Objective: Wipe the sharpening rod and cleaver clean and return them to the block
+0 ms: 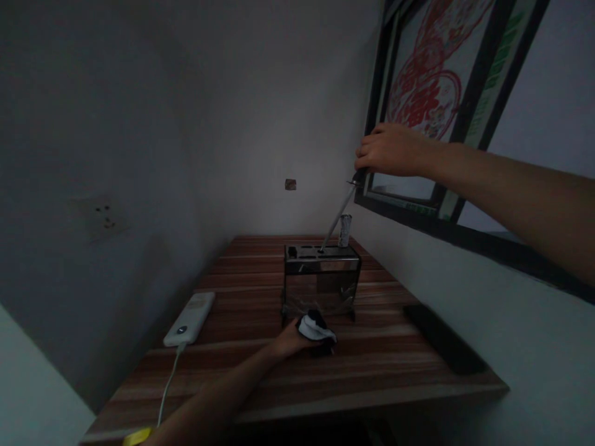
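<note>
A shiny metal knife holder [321, 280] stands on the wooden table [260, 371], slots on top. My right hand [388, 150] is raised above it, closed round the handle of a thin steel rod or knife [335, 217] whose tip sits in a slot of the holder. My left hand [294, 337] rests on the table in front of the holder, closed on a crumpled black and white cloth [316, 328]. A small silvery can [345, 230] stands behind the holder.
A white power bank [190, 318] with a cable [168, 387] lies at the table's left. A dark flat object [441, 339] lies at the right edge. A framed picture [446, 80] hangs on the right wall, a socket [103, 217] on the left wall.
</note>
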The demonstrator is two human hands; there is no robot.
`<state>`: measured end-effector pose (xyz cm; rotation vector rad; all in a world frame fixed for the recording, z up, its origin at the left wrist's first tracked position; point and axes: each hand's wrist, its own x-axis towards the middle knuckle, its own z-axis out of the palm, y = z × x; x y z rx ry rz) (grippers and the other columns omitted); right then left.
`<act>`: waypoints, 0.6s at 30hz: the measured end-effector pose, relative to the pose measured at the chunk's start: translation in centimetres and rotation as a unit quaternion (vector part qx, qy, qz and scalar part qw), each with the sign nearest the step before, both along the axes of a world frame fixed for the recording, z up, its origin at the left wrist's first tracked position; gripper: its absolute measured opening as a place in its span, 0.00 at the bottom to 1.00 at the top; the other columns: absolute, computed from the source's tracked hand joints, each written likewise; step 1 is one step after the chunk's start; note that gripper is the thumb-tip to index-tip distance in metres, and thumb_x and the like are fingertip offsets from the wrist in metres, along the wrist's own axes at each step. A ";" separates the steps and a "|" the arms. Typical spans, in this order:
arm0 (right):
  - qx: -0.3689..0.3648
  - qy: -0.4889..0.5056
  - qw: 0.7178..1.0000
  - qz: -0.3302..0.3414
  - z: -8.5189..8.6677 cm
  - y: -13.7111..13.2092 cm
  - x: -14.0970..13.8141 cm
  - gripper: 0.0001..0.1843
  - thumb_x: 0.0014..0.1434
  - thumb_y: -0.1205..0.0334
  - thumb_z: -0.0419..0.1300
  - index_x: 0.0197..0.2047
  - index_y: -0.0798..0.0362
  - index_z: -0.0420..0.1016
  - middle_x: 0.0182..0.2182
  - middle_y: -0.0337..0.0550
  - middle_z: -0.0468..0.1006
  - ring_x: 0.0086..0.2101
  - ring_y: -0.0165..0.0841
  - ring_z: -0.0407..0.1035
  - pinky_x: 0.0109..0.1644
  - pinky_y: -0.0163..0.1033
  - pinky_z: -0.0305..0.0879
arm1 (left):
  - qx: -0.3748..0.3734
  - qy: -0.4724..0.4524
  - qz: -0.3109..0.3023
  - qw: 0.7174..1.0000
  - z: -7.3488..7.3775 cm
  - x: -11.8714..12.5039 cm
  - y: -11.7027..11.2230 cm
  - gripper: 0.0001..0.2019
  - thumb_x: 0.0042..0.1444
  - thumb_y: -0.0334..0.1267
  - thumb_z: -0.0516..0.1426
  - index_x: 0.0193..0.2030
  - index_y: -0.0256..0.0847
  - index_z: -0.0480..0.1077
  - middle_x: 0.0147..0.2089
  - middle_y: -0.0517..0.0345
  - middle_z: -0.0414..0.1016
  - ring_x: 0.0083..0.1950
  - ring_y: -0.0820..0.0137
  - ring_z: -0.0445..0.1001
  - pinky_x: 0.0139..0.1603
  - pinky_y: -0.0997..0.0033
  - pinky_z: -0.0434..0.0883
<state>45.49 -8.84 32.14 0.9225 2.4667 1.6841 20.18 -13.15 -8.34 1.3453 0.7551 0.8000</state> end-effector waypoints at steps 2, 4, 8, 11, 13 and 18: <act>0.002 -0.003 1.000 -0.004 -0.2 -0.2 0.0 0.17 0.61 0.54 0.47 0.30 0.49 0.73 0.30 0.31 0.73 0.42 0.30 0.64 0.43 0.41 0.54 | 0.010 0.003 -0.012 1.000 0.0 0.0 0.0 0.28 0.26 0.36 0.68 0.40 0.34 0.71 0.43 0.47 0.76 0.45 0.61 0.73 0.50 0.62 0.66; 0.004 -0.007 1.000 -0.009 -0.4 -0.2 -0.1 0.17 0.61 0.55 0.47 0.30 0.49 0.73 0.30 0.32 0.73 0.42 0.30 0.64 0.43 0.41 0.54 | 0.018 0.004 -0.015 1.000 0.1 0.0 -0.1 0.27 0.27 0.36 0.68 0.40 0.34 0.71 0.43 0.48 0.76 0.45 0.62 0.73 0.50 0.64 0.66; 0.005 -0.026 1.000 -0.014 -0.7 -0.1 -0.9 0.16 0.61 0.56 0.47 0.30 0.50 0.73 0.30 0.34 0.73 0.41 0.31 0.64 0.43 0.41 0.53 | 0.022 0.003 -0.030 0.999 0.5 0.0 -0.4 0.24 0.29 0.37 0.68 0.38 0.35 0.72 0.42 0.49 0.76 0.45 0.62 0.73 0.49 0.66 0.67; -0.002 -0.038 0.999 -0.008 -0.8 0.1 -1.9 0.16 0.61 0.58 0.47 0.30 0.51 0.73 0.30 0.34 0.73 0.41 0.31 0.64 0.44 0.42 0.53 | 0.014 0.003 -0.025 1.000 0.4 0.0 -0.3 0.24 0.27 0.37 0.68 0.37 0.35 0.73 0.41 0.50 0.77 0.44 0.63 0.73 0.49 0.66 0.67; -0.011 -0.044 0.999 -0.005 -1.0 0.0 -2.8 0.15 0.61 0.60 0.47 0.30 0.52 0.72 0.30 0.34 0.73 0.41 0.30 0.63 0.44 0.42 0.52 | 0.007 0.003 -0.015 1.000 0.2 0.0 -0.2 0.25 0.26 0.37 0.68 0.37 0.35 0.73 0.41 0.50 0.77 0.44 0.62 0.73 0.49 0.66 0.67; -0.016 -0.084 0.996 -0.018 -1.8 -1.1 -5.6 0.12 0.60 0.67 0.49 0.30 0.53 0.71 0.30 0.35 0.72 0.39 0.30 0.62 0.45 0.42 0.50 | 0.014 0.002 -0.010 1.000 0.1 -0.1 -0.2 0.27 0.26 0.36 0.68 0.39 0.35 0.72 0.42 0.50 0.76 0.45 0.62 0.73 0.49 0.65 0.67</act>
